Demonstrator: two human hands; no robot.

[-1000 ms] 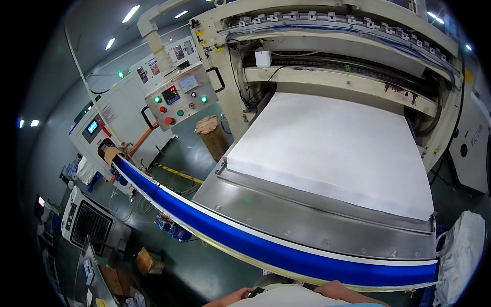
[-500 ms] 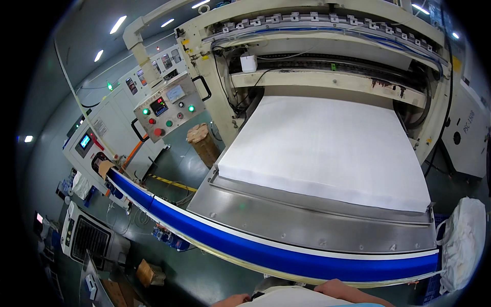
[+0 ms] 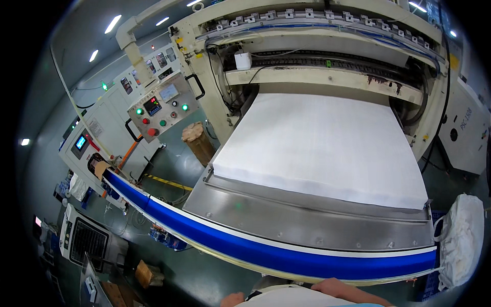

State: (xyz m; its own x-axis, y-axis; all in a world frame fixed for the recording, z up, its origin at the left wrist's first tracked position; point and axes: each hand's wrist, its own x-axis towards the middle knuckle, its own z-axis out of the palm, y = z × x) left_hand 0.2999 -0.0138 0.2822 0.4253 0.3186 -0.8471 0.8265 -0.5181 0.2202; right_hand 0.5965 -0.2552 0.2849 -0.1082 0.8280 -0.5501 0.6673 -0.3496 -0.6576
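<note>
Both of my hands are low in the picture, close in against my body. My left hand (image 3: 233,299) is cut off by the lower edge, and what its fingers do cannot be made out. Beside the pale clothing on my torso, my right hand (image 3: 327,287) shows mostly its back, with the fingers hidden. Nearest to them runs a blue conveyor channel (image 3: 245,249) with white edges. Past that lies a steel table (image 3: 245,213), which carries a broad, thick stack of white sheets (image 3: 322,148). The stack reaches back under the beam of a cream-coloured machine (image 3: 327,78). Neither hand touches the stack.
A control panel (image 3: 162,106) with lit buttons hangs at the left, above a brown cylindrical bundle (image 3: 198,143). White bags (image 3: 462,243) stand at the right end of the channel. An air cooler (image 3: 92,238) and a cardboard box (image 3: 149,273) sit on the floor at the lower left.
The view has shifted slightly, so the machine and stack appear a little further left and higher. My left hand shows slightly more above the lower edge. The stack looks unchanged.
</note>
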